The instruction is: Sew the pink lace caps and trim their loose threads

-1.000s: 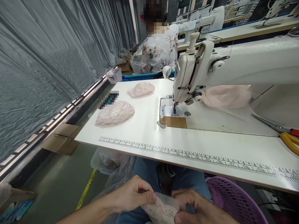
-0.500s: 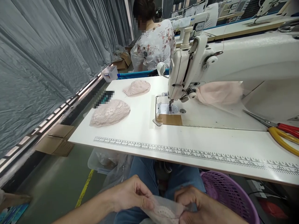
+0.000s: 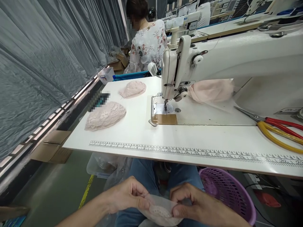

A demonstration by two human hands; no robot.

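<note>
A sheer, pale pink piece of lace-trimmed fabric (image 3: 161, 210) is stretched between my two hands, over my lap and below the table edge. My left hand (image 3: 133, 197) pinches its left side between thumb and fingers. On the other side, my right hand (image 3: 186, 203) is closed on the fabric's right edge. Two pink lace cup-shaped pieces lie on the white table: a larger lace piece (image 3: 106, 116) near the left edge and a smaller lace piece (image 3: 133, 89) behind it. The lower part of the held fabric runs out of view.
A white sewing machine (image 3: 175, 69) stands on the table, with pink cloth (image 3: 211, 90) under its arm. Yellow- and red-handled scissors (image 3: 272, 126) lie at right. Below are a purple basket (image 3: 227, 189) and a clear plastic bin (image 3: 99, 168). Another person (image 3: 149, 44) sits ahead.
The view has shifted, so the table and machine appear farther left. Both hands still grip the fabric, which now shows turned and spread a little wider between them.
</note>
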